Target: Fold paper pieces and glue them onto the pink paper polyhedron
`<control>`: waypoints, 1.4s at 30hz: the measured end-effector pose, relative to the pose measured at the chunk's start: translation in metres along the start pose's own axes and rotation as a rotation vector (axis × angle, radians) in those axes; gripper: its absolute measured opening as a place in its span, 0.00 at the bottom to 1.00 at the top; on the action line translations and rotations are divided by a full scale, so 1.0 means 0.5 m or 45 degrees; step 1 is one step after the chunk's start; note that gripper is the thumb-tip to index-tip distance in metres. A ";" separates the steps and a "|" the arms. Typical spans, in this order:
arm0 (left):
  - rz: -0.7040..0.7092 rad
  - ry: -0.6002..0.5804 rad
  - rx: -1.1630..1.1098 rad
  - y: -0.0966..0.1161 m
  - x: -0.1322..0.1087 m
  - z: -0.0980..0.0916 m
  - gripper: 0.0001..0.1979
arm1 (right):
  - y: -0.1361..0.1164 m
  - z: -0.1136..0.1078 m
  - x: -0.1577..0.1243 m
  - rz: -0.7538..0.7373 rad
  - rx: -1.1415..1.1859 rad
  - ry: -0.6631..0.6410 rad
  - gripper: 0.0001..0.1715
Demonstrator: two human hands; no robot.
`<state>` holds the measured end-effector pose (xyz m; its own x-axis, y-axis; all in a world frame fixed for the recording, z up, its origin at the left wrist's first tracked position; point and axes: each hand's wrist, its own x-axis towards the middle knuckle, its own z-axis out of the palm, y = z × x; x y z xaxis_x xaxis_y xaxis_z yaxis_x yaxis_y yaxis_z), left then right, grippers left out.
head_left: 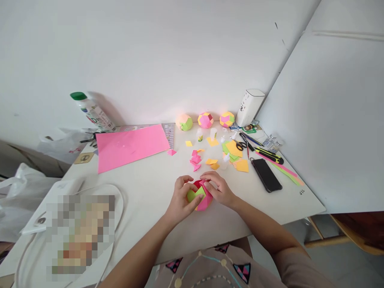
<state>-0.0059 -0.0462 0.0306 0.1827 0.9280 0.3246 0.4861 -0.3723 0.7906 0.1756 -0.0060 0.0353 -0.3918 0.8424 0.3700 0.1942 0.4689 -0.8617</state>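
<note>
Between my two hands, close to the table's front edge, is a partly open paper ball (204, 203) of pink and green facets. My left hand (183, 196) grips its left side, the thumb lying across a green facet. With its fingers bent over the upper right rim, my right hand (220, 189) holds the ball at a pink piece. A red-pink hollow shows at the top. Just beyond lie folded pink paper pieces (195, 158) and orange pieces (212, 162). Three finished paper balls (205, 120) stand in a row against the wall.
A pink sheet (133, 146) covers the back left. Scissors (241, 146), orange paper pieces (234, 148), a cutter (270, 155) and a black phone (266, 175) lie right. A white cable (121, 200) loops left. A green-capped bottle (93, 112) and white box (250, 107) stand behind.
</note>
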 end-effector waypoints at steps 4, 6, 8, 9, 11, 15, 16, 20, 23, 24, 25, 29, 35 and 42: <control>0.007 -0.064 0.080 0.005 -0.005 -0.001 0.09 | -0.003 0.003 -0.001 -0.018 -0.033 -0.018 0.13; 0.009 -0.080 0.084 0.009 -0.007 0.000 0.09 | -0.004 0.005 -0.002 -0.016 -0.043 -0.020 0.14; 0.007 -0.091 0.055 0.014 -0.009 0.001 0.08 | -0.006 0.008 -0.003 -0.021 -0.047 -0.022 0.14; 0.008 -0.091 0.030 0.016 -0.009 0.001 0.08 | -0.006 0.009 -0.003 -0.024 -0.048 -0.024 0.14; 0.029 -0.075 -0.020 0.021 -0.008 0.000 0.06 | -0.007 0.010 -0.003 -0.022 -0.050 -0.029 0.14; 0.194 -0.026 -0.085 0.025 0.001 -0.006 0.01 | -0.011 0.013 -0.003 0.002 -0.049 -0.031 0.13; 0.241 -0.018 -0.108 0.024 0.003 -0.008 0.02 | -0.013 0.012 -0.002 0.001 -0.045 -0.031 0.13; 0.282 0.000 -0.251 0.016 0.009 -0.017 0.03 | -0.019 -0.001 0.002 0.004 -0.027 0.122 0.10; 0.147 -0.003 -0.448 0.011 0.009 -0.022 0.02 | -0.008 -0.032 0.009 0.113 -0.043 0.578 0.11; 0.075 -0.011 -0.534 0.011 0.008 -0.022 0.03 | 0.001 -0.046 0.012 0.158 -0.060 0.737 0.11; -0.004 -0.026 -0.625 0.011 0.008 -0.023 0.04 | 0.012 -0.059 0.015 0.202 -0.084 0.867 0.11; -0.322 -0.141 -0.954 0.014 0.005 -0.023 0.07 | 0.070 -0.098 0.032 0.375 -0.270 0.871 0.22; -0.578 -0.227 -1.183 0.007 0.006 -0.019 0.10 | 0.134 -0.089 0.045 0.603 -0.565 0.427 0.24; -0.641 -0.226 -1.245 0.007 0.017 -0.020 0.12 | 0.089 -0.111 0.053 0.264 -0.416 0.289 0.27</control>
<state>-0.0111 -0.0398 0.0415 0.3117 0.9357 -0.1652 -0.3294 0.2695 0.9049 0.2240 0.0519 0.0260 -0.1143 0.9471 0.2998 0.5362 0.3129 -0.7840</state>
